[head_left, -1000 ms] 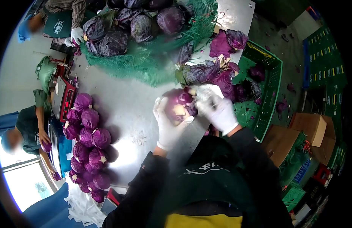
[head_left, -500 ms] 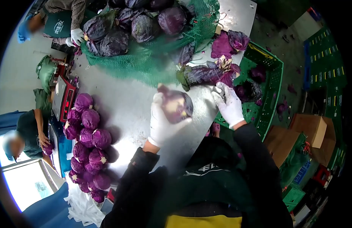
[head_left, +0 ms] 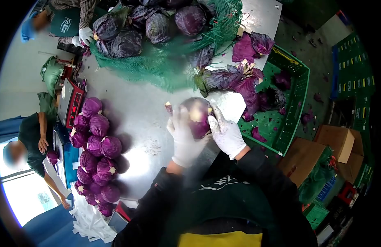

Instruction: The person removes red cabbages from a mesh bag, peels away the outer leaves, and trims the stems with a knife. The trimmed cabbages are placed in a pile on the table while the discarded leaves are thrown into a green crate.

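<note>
Just holding a red cabbage [head_left: 197,123] over the bench [head_left: 137,103], cupping one side with the left fingers [head_left: 175,123] and gripping the other with the right fingers [head_left: 218,120], kinda between the clustered cabbages [head_left: 111,147] and the green plastic crate [head_left: 304,96].

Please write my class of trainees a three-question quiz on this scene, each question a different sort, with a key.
1. True or false: the white-gloved left hand holds a round purple cabbage, with the white-gloved right hand at its side.

2. What lies in the green perforated plastic crate?
A. Torn purple leaves
B. Brown cardboard boxes
C. Clear glass bottles

3. Fill in: the group of bright purple, round cabbages sits toward the picture's ____ on the grey metal table.

Key: 1. True. 2. A. 3. Left.
</note>
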Demonstrator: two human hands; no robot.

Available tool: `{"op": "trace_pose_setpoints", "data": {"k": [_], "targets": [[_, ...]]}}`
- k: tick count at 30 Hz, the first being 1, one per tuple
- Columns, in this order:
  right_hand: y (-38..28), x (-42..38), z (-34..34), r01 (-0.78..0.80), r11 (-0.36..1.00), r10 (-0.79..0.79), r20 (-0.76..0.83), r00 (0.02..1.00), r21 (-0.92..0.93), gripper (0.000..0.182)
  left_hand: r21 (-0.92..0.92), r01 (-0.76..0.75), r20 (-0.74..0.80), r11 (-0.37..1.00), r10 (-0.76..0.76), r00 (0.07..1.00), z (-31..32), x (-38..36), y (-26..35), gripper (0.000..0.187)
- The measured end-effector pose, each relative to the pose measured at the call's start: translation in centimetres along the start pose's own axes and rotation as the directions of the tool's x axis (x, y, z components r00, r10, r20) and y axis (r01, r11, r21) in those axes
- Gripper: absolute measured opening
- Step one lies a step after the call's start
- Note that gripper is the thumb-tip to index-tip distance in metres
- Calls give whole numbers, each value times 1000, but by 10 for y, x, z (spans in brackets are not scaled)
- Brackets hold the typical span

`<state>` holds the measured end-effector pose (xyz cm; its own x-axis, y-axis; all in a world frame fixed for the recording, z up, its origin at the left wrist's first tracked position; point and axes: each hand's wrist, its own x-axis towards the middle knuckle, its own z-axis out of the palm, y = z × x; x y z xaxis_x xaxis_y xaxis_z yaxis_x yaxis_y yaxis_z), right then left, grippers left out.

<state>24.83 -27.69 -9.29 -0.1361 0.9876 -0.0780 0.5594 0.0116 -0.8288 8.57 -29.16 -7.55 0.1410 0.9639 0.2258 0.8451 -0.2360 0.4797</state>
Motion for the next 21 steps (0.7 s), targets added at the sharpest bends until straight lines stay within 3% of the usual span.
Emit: {"op": "trace_pose_setpoints", "data": {"k": [3, 4, 5, 7, 9, 11, 13, 16, 21], "targets": [[23, 5, -9, -71, 997, 69, -45, 997, -39, 40, 27, 29, -6, 999, -29, 1000, 0, -5, 9, 107], [38, 9, -17, -228, 945, 256, -94, 962, 234, 35, 33, -20, -6, 999, 20, 1000, -4, -6, 7, 111], [52, 15, -27, -338, 801, 435, -93, 896, 494, 31, -4, 7, -43, 1000, -7, 999, -1, -10, 1, 113], [54, 20, -41, -373, 708, 487, -33, 873, 599, 32, -75, 61, -104, 995, -69, 992, 2, -17, -9, 115], [27, 13, -42, -336, 717, 407, 24, 913, 611, 34, -130, 175, -45, 976, -183, 982, 3, -21, -11, 118], [14, 5, -20, -174, 944, 177, 14, 984, 280, 42, -203, 222, 16, 954, -223, 975, 2, -15, -8, 118], [-8, -2, -4, 45, 999, -44, -22, 999, 16, 51, -60, 129, -9, 990, -130, 991, 4, -11, 2, 111], [-18, -5, -8, -165, 976, 179, 85, 980, -143, 54, 43, 35, -72, 998, -32, 997, 12, -12, 8, 108], [12, -9, 1, 37, 995, -51, -151, 987, -94, 52, 36, -4, -109, 999, 8, 994, 15, -12, 14, 108]]}}
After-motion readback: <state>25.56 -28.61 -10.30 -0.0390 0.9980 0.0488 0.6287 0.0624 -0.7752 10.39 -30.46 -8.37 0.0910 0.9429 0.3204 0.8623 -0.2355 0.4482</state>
